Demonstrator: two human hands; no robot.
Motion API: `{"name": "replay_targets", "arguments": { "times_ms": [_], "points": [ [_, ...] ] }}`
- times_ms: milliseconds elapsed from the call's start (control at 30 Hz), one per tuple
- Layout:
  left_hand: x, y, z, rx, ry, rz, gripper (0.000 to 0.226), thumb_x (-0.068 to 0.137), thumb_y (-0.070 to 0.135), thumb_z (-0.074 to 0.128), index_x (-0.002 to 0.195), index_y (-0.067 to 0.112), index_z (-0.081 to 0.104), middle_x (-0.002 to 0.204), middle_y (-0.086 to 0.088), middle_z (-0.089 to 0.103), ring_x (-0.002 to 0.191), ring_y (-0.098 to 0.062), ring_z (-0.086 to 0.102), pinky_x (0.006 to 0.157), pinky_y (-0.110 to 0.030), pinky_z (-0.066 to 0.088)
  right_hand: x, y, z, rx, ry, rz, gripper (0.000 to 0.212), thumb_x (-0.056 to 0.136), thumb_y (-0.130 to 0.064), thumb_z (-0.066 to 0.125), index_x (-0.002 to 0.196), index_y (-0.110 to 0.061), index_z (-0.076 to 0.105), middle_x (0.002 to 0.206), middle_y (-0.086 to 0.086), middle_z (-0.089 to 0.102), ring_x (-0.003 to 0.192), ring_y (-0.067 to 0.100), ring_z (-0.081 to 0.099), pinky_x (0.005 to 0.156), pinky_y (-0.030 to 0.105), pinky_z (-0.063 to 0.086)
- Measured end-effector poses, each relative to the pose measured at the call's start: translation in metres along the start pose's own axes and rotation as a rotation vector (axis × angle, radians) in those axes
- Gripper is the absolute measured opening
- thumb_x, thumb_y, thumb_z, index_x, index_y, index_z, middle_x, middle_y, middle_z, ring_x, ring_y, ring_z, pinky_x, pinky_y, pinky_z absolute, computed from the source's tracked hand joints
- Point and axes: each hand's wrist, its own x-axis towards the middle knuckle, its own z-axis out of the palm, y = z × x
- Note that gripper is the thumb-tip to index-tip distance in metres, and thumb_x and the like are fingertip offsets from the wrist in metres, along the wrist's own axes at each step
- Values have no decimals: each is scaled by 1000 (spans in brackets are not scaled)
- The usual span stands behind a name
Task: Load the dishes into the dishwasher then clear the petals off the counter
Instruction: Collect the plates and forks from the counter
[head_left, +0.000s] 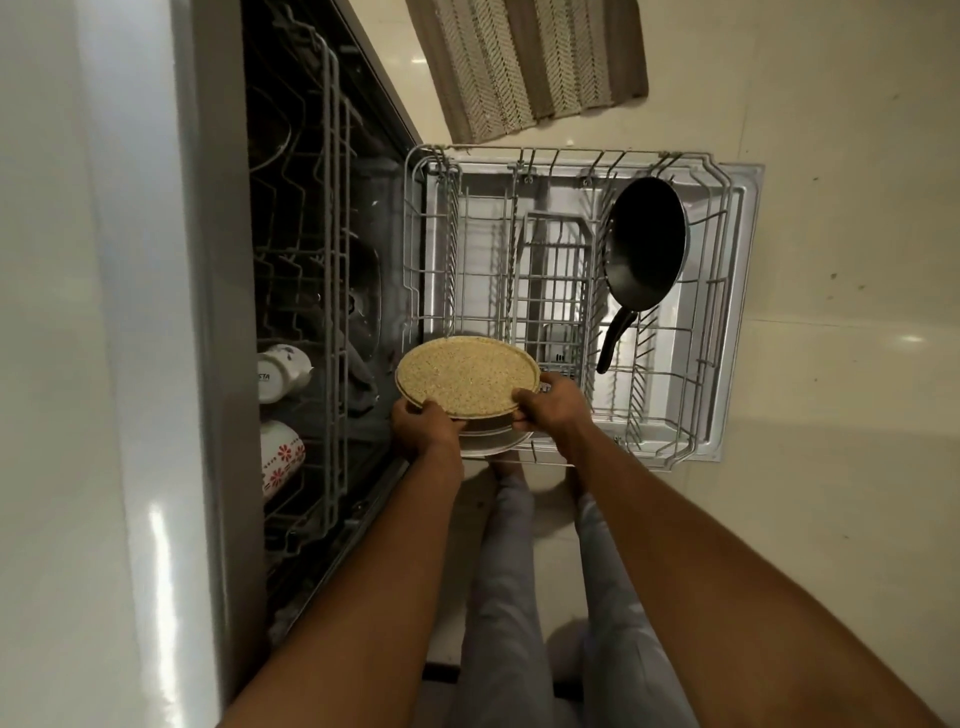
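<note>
I hold a small stack of plates over the near corner of the pulled-out lower dishwasher rack. The top plate is round, speckled beige. A paler plate shows beneath it. My left hand grips the stack's near left rim, and my right hand grips its near right rim. A black frying pan stands on edge in the rack's far right part, handle pointing toward me. The upper rack sits inside the dishwasher at left.
Two cups lie in the upper rack: a white one with a faint floral print and one with red flowers. A striped mat lies on the tiled floor beyond the open door. My legs stand below the rack's near edge.
</note>
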Motion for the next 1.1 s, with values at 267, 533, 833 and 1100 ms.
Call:
{"name": "replay_targets", "arguments": {
  "times_ms": [267,533,833,1100],
  "points": [
    [-19,17,10,-115,-148,-110,54,95,-20,35,145,-2,46,117,-39,60,102,-48,68,89,-42,58,12,-14,10,-7,39,8,58,103,0,57,153,5,29,79,16,65,61,19,65,59,32,61],
    [-28,20,9,-33,-187,-95,44,97,-12,37,139,-6,50,108,-28,66,92,-41,71,88,-43,60,11,-22,8,-104,-19,26,43,99,8,58,140,11,45,77,16,65,63,19,65,53,26,59],
    [-63,13,-1,401,-328,171,22,92,-1,50,91,19,61,81,-12,66,81,-37,70,77,-56,61,-21,-4,-13,-336,131,-149,19,99,-1,54,116,-4,63,91,16,72,72,23,69,68,37,63],
    [-157,49,-34,800,-555,390,15,94,5,53,97,9,67,105,-18,70,100,-34,66,82,-37,54,-108,2,-58,-618,101,-274,18,101,-10,58,115,-9,69,105,9,73,89,23,69,85,37,60]
  ]
}}
